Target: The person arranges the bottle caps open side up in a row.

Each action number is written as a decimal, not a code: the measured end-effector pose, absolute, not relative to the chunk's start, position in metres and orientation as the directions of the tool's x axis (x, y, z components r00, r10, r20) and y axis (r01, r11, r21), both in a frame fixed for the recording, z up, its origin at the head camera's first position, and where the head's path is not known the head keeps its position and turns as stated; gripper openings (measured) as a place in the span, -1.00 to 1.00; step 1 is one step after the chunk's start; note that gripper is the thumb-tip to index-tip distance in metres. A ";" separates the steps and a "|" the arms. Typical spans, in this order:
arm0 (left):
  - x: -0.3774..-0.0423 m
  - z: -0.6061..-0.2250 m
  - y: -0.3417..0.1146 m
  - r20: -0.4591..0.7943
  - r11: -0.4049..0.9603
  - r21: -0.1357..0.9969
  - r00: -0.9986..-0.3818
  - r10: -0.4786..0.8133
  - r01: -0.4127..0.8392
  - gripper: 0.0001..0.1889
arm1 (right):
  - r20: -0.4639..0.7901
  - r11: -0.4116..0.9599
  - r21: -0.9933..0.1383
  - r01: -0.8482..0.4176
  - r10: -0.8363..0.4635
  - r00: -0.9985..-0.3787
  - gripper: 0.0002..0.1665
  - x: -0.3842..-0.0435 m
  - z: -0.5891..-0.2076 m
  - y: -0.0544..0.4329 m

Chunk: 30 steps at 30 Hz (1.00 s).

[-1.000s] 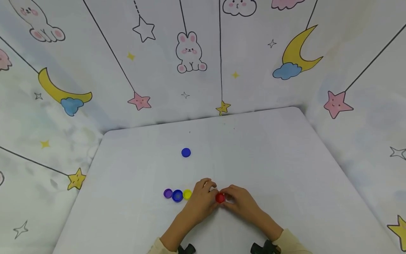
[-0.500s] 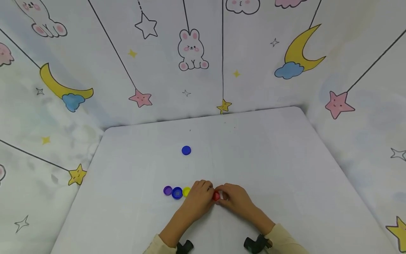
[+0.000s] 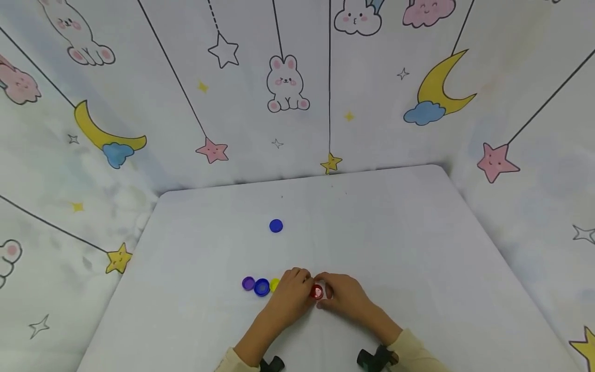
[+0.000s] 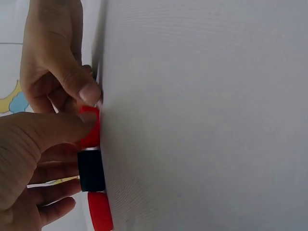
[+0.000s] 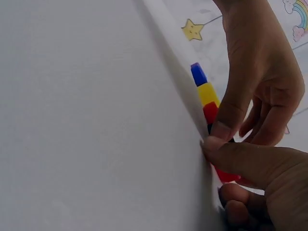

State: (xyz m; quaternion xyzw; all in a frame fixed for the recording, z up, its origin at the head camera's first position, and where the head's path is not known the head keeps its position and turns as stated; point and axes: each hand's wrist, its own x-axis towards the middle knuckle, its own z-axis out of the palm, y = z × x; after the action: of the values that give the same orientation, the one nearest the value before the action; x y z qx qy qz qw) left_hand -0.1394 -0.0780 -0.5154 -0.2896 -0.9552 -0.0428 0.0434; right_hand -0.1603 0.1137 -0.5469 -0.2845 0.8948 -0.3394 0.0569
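Observation:
Bottle caps form a row on the white table. In the head view, a purple cap (image 3: 248,283), a blue cap (image 3: 262,288) and a partly covered yellow cap (image 3: 274,285) show left of my left hand (image 3: 292,295). At the right end, my right hand (image 3: 348,295) pinches a red cap (image 3: 317,293) between thumb and fingers. My left thumb (image 4: 72,127) lies on that same cap, with the other left fingers behind the row. The left wrist view shows a black cap (image 4: 91,171) beside it, then another red cap (image 4: 100,211); the head view hides both under my left hand.
A separate blue cap (image 3: 276,226) lies farther back on the white tabletop (image 3: 395,248). Walls (image 3: 372,144) printed with moons, stars and rabbits rise behind and beside the table. Dark wrist devices (image 3: 377,357) sit by both sleeves.
My right hand has moved slightly left with the red cap, bringing it against the row's end. My left hand stays nearly in place. The head view has shifted a little.

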 end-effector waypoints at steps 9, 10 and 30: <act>-0.154 -0.508 -0.098 0.122 0.894 0.165 -0.908 0.400 0.416 -0.33 | -0.074 0.468 -0.845 -0.258 -0.581 -0.810 -0.30 -0.195 -0.533 0.127; -0.159 -0.508 -0.102 0.119 0.907 0.179 -0.924 0.364 0.381 -0.33 | -0.096 0.461 -0.863 -0.208 -0.553 -0.828 -0.34 -0.200 -0.534 0.126; -0.279 -0.530 -0.143 0.005 0.852 0.524 -1.000 -0.014 -0.009 -0.36 | -0.139 0.612 -0.761 -0.217 -0.480 -0.866 -0.32 -0.314 -0.530 0.033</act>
State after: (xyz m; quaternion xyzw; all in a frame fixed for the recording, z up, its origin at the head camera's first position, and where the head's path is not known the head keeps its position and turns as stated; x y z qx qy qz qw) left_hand -0.2787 -0.1433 -0.5301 0.0061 -0.9622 -0.2724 0.0042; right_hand -0.3136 0.0331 -0.5300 -0.1974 0.8821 -0.3937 0.1671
